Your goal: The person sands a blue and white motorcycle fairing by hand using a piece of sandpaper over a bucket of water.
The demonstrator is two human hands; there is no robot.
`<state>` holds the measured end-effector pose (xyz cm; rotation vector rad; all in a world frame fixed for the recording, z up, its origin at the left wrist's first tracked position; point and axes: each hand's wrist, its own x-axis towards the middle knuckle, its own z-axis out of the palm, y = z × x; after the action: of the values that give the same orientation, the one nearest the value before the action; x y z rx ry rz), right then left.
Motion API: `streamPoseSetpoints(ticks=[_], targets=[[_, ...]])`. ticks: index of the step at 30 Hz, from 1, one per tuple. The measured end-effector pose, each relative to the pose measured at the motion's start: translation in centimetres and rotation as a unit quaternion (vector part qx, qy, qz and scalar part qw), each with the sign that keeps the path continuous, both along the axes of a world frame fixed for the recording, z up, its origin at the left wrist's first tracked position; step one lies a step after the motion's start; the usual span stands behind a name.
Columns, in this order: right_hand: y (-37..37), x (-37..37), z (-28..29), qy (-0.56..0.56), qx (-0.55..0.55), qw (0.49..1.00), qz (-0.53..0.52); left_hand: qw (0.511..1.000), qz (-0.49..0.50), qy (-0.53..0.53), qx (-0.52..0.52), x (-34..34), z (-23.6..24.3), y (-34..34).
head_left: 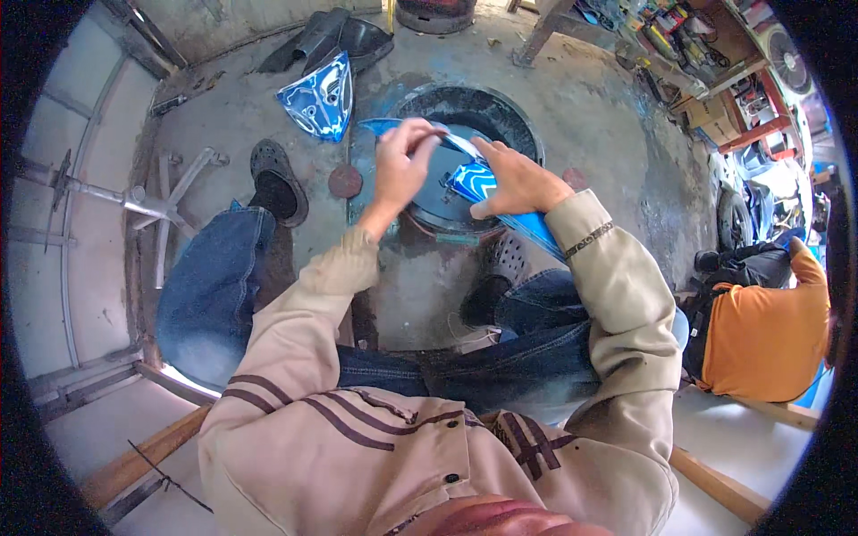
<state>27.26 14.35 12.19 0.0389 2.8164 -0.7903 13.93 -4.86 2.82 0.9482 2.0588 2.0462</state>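
A long blue-and-white plastic panel (474, 182), shaped like a motorcycle fairing, is tilted over a round dark tub (523, 121) between my feet. My right hand (523, 183) grips it with the thumb on the near side, and its blue tail runs back under my right forearm. At the panel's far left part is my left hand (400, 171), fingers curled together. A thin dark reddish edge shows at those fingertips; what it belongs to is too small to name. A second blue-and-white panel (320, 100), roughly triangular, lies on the floor to the far left.
Dark plastic parts (331, 40) lie beyond the triangular panel. Two reddish round discs flank the tub, the left disc (346, 181) nearer my shoe. A metal stand (152, 204) is at left. A wooden shelf (706, 71) holds tools. A person in orange (760, 335) sits at right.
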Motion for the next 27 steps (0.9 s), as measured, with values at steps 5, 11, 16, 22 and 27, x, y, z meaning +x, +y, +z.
streamPoseSetpoints(ticks=[5, 11, 16, 22, 27], targets=[[-0.4, 0.0, -0.5, 0.013, 0.016, 1.000, 0.007, 0.990, 0.013, 0.138, -0.030, -0.7, 0.0, 0.2], [0.1, 0.1, -0.9, 0.020, 0.025, 0.999, 0.013, 0.987, -0.017, 0.160, 0.011, 3.1, 1.6, 0.5], [0.3, -0.1, -1.5, 0.054, 0.002, 0.998, 0.012, 0.997, 0.045, -0.004, 0.063, 0.2, 0.0, 1.2], [-0.3, -0.2, 0.1, 0.005, 0.006, 1.000, 0.000, 0.997, 0.026, 0.069, 0.014, 0.9, 0.4, 0.6], [-0.2, 0.4, 0.2, 0.000, 0.014, 1.000, -0.004, 0.996, -0.033, 0.016, 0.083, 3.6, 0.2, 1.3]])
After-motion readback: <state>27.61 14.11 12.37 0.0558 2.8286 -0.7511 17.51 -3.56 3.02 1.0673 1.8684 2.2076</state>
